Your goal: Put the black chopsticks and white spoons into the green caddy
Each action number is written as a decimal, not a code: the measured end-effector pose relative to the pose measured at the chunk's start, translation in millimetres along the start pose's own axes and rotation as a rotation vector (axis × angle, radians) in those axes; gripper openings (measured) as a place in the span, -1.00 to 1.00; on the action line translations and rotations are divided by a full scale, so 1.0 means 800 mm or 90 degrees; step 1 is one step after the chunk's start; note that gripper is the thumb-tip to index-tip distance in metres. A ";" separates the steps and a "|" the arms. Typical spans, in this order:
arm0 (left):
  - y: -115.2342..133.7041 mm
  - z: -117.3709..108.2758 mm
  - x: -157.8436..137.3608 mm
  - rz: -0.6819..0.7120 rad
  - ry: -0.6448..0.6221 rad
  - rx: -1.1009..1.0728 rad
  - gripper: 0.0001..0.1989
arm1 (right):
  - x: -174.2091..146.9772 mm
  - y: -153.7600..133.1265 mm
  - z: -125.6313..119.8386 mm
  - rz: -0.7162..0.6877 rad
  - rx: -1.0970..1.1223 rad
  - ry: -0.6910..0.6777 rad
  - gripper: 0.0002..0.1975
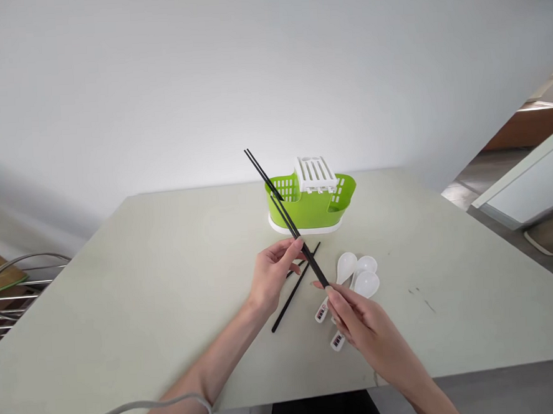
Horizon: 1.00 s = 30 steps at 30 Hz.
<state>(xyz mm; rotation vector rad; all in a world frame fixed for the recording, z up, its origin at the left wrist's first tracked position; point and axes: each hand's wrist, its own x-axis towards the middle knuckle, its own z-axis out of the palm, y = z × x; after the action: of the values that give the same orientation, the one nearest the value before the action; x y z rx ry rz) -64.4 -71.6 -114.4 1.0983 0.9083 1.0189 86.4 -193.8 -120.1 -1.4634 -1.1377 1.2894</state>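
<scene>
Both my hands are closed on black chopsticks [315,265], which slant up and away over the table. My left hand [274,276] pinches them near the middle, and my right hand [365,323] grips the near, thicker end. Beyond their tips is a green cutlery basket [313,210] with a white base and a white slotted top piece [315,173]. Thin black chopsticks [261,170] lean out of its left compartment. Under my hands, more black chopsticks [289,303] lie crossed on the table, partly hidden by my left hand. White spoons [367,284] lie beside my right hand, which covers some handles.
The pale table [190,256] meets a white wall [203,80] at its back. A metal rack [14,292] stands past the left edge. A grey cable [143,404] crosses over my left forearm at the front. Dark marks [423,299] show on the tabletop at right.
</scene>
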 end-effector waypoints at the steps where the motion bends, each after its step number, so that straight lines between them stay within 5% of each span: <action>1: -0.001 -0.005 -0.001 -0.001 -0.008 0.004 -0.58 | -0.001 0.000 0.002 0.004 -0.001 0.004 -0.33; 15: -0.005 -0.071 -0.001 -0.008 -0.049 0.057 -0.54 | -0.008 -0.003 0.007 0.021 -0.058 -0.026 -0.43; 30: -0.011 -0.080 0.006 -0.013 -0.053 -0.028 -0.54 | -0.014 -0.008 0.002 0.069 -0.021 0.011 -0.39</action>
<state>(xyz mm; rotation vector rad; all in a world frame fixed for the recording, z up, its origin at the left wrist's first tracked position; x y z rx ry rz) -121.4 -51.5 -137.5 1.0841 0.8254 0.9650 84.0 -203.1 -111.9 -1.5764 -1.0864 1.3347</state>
